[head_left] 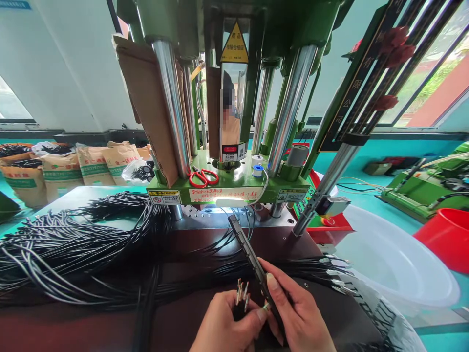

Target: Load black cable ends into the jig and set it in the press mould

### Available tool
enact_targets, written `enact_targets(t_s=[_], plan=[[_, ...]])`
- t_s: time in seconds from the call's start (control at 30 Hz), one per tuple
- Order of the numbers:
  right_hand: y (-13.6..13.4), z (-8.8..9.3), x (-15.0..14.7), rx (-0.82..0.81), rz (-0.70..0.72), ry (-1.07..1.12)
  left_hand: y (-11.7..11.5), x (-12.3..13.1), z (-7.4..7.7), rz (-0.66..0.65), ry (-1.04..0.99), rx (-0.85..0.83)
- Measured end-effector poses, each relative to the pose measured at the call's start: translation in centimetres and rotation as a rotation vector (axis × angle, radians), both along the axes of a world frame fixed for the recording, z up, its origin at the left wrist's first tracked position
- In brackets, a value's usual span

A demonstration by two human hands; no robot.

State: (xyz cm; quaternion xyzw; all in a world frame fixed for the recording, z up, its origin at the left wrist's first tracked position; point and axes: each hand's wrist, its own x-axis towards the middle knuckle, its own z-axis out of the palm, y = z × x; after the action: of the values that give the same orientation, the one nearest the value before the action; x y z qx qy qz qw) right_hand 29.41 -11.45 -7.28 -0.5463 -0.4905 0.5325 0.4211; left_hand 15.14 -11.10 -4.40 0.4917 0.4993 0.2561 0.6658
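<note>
Between the thumb and fingers of my left hand point(229, 320) is a small bunch of black cables point(240, 309), their stripped ends pointing up. My right hand point(296, 308) grips a long, narrow dark bar with notches along it point(249, 252), tilted with its far end toward the machine. My left thumb tip is close against the bar, at a small light-coloured wire end. Behind both hands, a row of black cables point(205, 281) runs across the brown tabletop point(190, 320). A large pile of black cables point(91, 244) covers the left side.
A green press machine point(234, 188) with steel columns stands ahead. On its ledge lie red-handled scissors point(203, 177) and a blue-and-white spool point(258, 171). At right are a white tub point(403, 259) and a red bucket point(447, 237). Paper sacks point(93, 164) stand far left.
</note>
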Motion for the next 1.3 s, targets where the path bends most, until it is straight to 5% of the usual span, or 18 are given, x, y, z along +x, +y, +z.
enact_targets(t_s=[0.23,0.43,0.6,0.73,0.87,1.3], plan=[[-0.3,0.5,-0.2,0.049,-0.093,-0.066,-0.1,-0.1,0.6,0.014,-0.037,-0.032],[0.0,-0.4,0.1,0.276,-0.012,-0.263,-0.1,-0.1,0.6,0.001,-0.036,-0.082],[-0.2,0.2,-0.1,0.078,-0.069,-0.127,0.2,-0.7,-1.0,-0.055,-0.233,-0.072],[-0.8,1.2,0.4,-0.093,-0.113,0.068,0.4,-1.4,-1.9,0.028,-0.379,-0.061],[-0.9,1.1,0.8,-0.1,-0.054,0.069,0.5,-1.2,-1.6,0.086,-0.332,-0.101],[-0.7,-0.2,2.1,0.115,0.078,-0.127,0.6,-0.2,-1.3,-0.015,-0.075,-0.07]])
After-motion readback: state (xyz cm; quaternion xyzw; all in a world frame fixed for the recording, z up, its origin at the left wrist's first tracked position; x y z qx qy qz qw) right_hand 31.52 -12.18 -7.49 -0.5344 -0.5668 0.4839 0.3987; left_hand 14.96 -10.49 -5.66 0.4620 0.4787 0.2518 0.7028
